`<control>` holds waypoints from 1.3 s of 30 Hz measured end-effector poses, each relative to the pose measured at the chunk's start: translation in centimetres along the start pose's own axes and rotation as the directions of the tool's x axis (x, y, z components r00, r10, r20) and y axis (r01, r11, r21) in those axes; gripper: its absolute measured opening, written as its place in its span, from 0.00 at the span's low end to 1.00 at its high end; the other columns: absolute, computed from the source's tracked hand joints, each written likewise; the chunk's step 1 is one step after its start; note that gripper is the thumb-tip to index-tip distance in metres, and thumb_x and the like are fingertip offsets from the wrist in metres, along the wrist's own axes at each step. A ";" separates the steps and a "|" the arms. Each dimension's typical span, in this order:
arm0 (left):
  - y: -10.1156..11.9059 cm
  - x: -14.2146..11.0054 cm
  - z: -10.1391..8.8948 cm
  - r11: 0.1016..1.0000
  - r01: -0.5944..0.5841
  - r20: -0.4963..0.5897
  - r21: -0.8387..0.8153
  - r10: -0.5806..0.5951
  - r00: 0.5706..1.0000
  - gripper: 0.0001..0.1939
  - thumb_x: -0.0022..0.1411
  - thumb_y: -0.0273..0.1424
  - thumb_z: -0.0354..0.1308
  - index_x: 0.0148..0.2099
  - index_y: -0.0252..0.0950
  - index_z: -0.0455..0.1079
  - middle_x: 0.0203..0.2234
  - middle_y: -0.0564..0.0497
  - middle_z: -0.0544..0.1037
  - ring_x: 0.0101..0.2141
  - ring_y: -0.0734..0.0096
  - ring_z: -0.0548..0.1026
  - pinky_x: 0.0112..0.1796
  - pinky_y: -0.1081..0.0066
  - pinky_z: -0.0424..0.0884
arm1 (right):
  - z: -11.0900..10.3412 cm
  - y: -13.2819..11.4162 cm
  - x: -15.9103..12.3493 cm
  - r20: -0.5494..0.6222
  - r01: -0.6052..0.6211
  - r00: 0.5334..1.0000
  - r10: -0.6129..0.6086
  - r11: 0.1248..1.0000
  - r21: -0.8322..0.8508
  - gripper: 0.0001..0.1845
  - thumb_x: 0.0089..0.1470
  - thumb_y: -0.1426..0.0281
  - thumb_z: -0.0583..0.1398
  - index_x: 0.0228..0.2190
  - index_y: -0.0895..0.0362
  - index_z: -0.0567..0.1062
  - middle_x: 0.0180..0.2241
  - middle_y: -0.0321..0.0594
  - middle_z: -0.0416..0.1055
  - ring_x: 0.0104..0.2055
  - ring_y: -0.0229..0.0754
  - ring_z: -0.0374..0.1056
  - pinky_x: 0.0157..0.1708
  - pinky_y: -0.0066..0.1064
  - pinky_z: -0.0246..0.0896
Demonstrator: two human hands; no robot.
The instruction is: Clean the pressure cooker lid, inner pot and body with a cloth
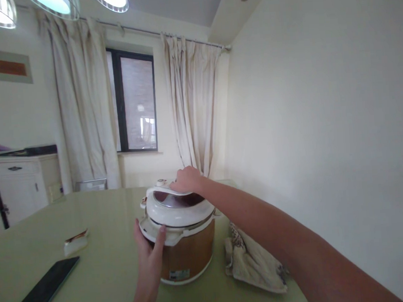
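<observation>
A brown and white electric pressure cooker (187, 254) stands on a pale green table (103, 221). Its white lid (177, 209) sits on top. My right hand (187, 180) is closed over the lid's handle at the far side. My left hand (149, 252) presses against the cooker's near left side, thumb on the white rim, fingers wrapped around the body.
A crumpled beige cloth (252, 262) lies right of the cooker. A flat black object (39, 293) and a small white item (75, 242) lie at the left. A white cabinet (19, 185) stands far left; curtains and a window are behind. A wall runs close on the right.
</observation>
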State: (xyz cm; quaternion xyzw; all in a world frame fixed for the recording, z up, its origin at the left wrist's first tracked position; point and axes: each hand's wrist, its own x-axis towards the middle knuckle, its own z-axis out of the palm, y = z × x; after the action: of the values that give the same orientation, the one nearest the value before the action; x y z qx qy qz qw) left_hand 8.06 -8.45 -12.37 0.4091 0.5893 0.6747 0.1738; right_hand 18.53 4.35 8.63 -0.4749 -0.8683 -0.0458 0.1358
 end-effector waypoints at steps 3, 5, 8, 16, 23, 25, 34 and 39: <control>-0.7 0.2 0.1 1.000 -0.002 0.026 0.019 0.001 1.000 0.48 0.72 0.55 0.49 0.80 0.48 0.26 0.79 0.50 0.47 0.75 0.55 0.52 0.71 0.56 0.60 | -0.5 0.8 0.2 0.031 0.035 0.999 -0.034 0.999 -0.032 0.34 0.52 0.50 0.65 0.51 0.61 0.82 0.52 0.62 0.79 0.55 0.64 0.75 0.50 0.48 0.72; -1.2 0.3 -0.1 1.000 0.004 0.051 0.010 -0.004 0.999 0.49 0.71 0.57 0.48 0.80 0.50 0.24 0.79 0.52 0.45 0.75 0.56 0.49 0.72 0.56 0.57 | -1.0 1.2 0.3 0.027 0.075 0.997 -0.074 0.995 -0.058 0.34 0.54 0.49 0.63 0.52 0.61 0.81 0.53 0.62 0.78 0.55 0.63 0.75 0.48 0.47 0.72; -2.1 0.1 -0.2 0.998 -0.044 0.088 -0.032 0.047 0.995 0.56 0.68 0.58 0.53 0.80 0.46 0.20 0.79 0.46 0.42 0.76 0.54 0.46 0.73 0.54 0.54 | -1.8 1.4 0.4 0.014 0.196 0.981 -0.195 0.979 -0.064 0.30 0.55 0.51 0.63 0.51 0.58 0.80 0.52 0.58 0.79 0.53 0.61 0.75 0.48 0.45 0.70; -2.0 -0.5 0.5 0.987 -0.085 0.055 -0.139 0.094 0.994 0.75 0.50 0.57 0.72 0.80 0.39 0.24 0.78 0.35 0.45 0.75 0.43 0.50 0.71 0.48 0.56 | -2.8 2.8 0.7 0.037 0.429 0.903 -0.429 0.903 -0.013 0.29 0.55 0.59 0.67 0.55 0.57 0.80 0.48 0.49 0.79 0.49 0.53 0.73 0.49 0.38 0.65; -1.3 -1.3 1.5 0.957 -0.102 -0.036 -0.273 0.095 0.995 0.75 0.47 0.55 0.75 0.81 0.39 0.31 0.77 0.35 0.51 0.74 0.42 0.54 0.71 0.47 0.56 | -1.9 6.3 0.9 0.052 0.576 0.812 -0.582 0.812 0.093 0.35 0.50 0.63 0.69 0.60 0.58 0.77 0.48 0.50 0.76 0.46 0.50 0.72 0.51 0.40 0.67; -1.6 -1.3 1.6 0.960 -0.107 -0.047 -0.258 0.098 0.994 0.74 0.48 0.55 0.74 0.81 0.39 0.32 0.77 0.35 0.50 0.74 0.42 0.53 0.71 0.46 0.55 | -1.6 6.8 1.0 0.039 0.591 0.799 -0.600 0.795 0.134 0.37 0.49 0.64 0.69 0.60 0.58 0.77 0.49 0.49 0.76 0.45 0.50 0.72 0.50 0.40 0.67; -2.0 -1.3 1.8 0.968 -0.147 -0.067 -0.205 0.136 0.988 0.70 0.49 0.56 0.73 0.80 0.39 0.37 0.76 0.34 0.51 0.74 0.42 0.55 0.70 0.46 0.56 | -1.9 4.7 1.8 0.104 0.570 0.807 -0.581 0.813 0.118 0.37 0.48 0.69 0.68 0.61 0.58 0.76 0.55 0.49 0.77 0.52 0.52 0.73 0.54 0.39 0.67; -2.1 -1.2 1.9 0.971 -0.151 -0.078 -0.183 0.139 0.987 0.70 0.49 0.56 0.73 0.80 0.39 0.36 0.77 0.35 0.50 0.74 0.43 0.53 0.71 0.47 0.54 | -2.2 2.3 0.8 0.163 0.469 0.874 -0.457 0.882 -0.042 0.28 0.57 0.64 0.64 0.57 0.58 0.77 0.54 0.51 0.78 0.54 0.54 0.75 0.52 0.39 0.69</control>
State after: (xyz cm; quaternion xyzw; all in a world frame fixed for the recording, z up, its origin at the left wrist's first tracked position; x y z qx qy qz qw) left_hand 9.72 -7.59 -14.84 0.4107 0.4968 0.7511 0.1425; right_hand 20.44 5.80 10.87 -0.2605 -0.9618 -0.0761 0.0367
